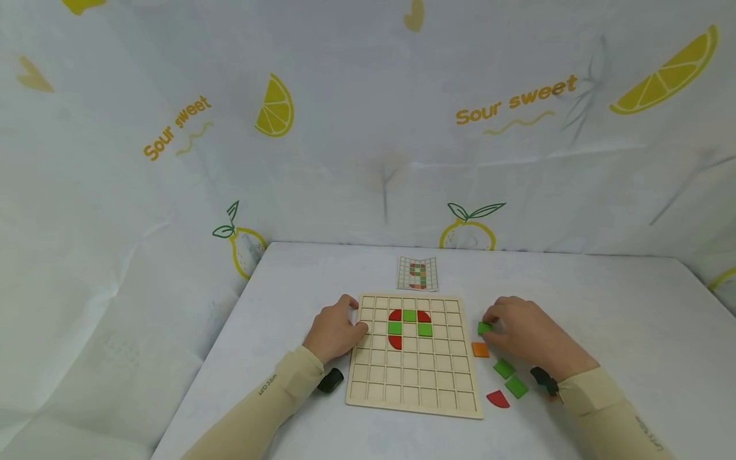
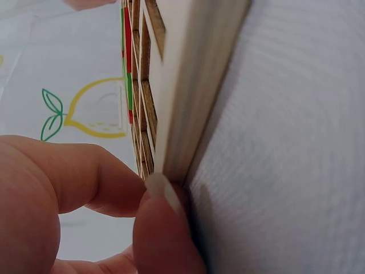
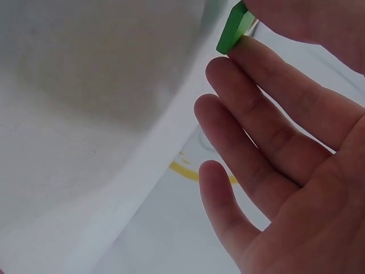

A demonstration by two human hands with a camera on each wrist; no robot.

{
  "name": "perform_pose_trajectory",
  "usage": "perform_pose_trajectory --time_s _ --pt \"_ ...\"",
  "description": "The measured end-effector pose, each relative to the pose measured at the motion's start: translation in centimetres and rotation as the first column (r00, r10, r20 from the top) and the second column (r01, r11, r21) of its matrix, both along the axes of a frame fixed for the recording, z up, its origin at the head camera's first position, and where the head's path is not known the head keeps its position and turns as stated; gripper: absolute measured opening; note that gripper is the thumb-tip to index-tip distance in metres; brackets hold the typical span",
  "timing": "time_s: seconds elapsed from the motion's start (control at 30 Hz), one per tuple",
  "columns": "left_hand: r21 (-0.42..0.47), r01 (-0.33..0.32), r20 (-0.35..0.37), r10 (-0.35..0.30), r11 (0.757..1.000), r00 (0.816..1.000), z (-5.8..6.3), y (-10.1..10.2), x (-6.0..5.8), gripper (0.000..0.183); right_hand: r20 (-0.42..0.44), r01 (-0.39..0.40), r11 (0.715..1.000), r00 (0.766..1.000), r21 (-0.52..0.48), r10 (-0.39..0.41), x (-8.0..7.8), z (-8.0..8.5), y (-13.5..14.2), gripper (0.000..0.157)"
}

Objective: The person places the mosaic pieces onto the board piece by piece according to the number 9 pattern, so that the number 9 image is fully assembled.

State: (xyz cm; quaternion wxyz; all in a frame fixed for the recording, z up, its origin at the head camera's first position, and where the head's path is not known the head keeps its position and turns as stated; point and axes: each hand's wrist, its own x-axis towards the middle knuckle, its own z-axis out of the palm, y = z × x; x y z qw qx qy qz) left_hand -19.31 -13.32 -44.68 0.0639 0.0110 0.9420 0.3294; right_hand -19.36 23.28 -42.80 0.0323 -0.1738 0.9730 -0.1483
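A wooden grid board [image 1: 414, 383] lies flat, bearing green squares and red quarter-circle tiles in its upper rows. At its left edge, my left hand [image 1: 336, 329] grips the rim between thumb and finger; the left wrist view shows the fingertips at the board's side [image 2: 188, 97]. To the right of the board, my right hand [image 1: 526, 332] pinches a green square tile [image 1: 485, 328] between thumb and index finger. In the right wrist view that green tile [image 3: 232, 28] is tilted, and the other fingers extend past it.
A pattern card [image 1: 417, 275] lies behind the board. Right of the board are an orange square [image 1: 480, 349], two green squares [image 1: 516, 386] and a red quarter-circle [image 1: 498, 399]. Dark wrist devices [image 1: 330, 381] sit by both sleeves. A lemon-print sheet [image 1: 356, 128] hangs behind the table.
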Motion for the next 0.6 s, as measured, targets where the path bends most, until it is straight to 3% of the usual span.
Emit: perform_pose_trajectory --time_s 0.2,0.6 --pt "-0.002 0.001 0.0 -0.001 1.0 1.0 0.1 0.0 0.0 0.045 0.01 0.001 1.0 1.0 -0.004 -0.001 0.2 0.5 -0.5 0.017" --pt "0.001 -0.004 0.004 0.004 1.0 1.0 0.0 -0.1 -0.1 0.046 -0.022 -0.088 0.996 0.996 0.028 0.088 0.1 1.0 -3.5 0.016"
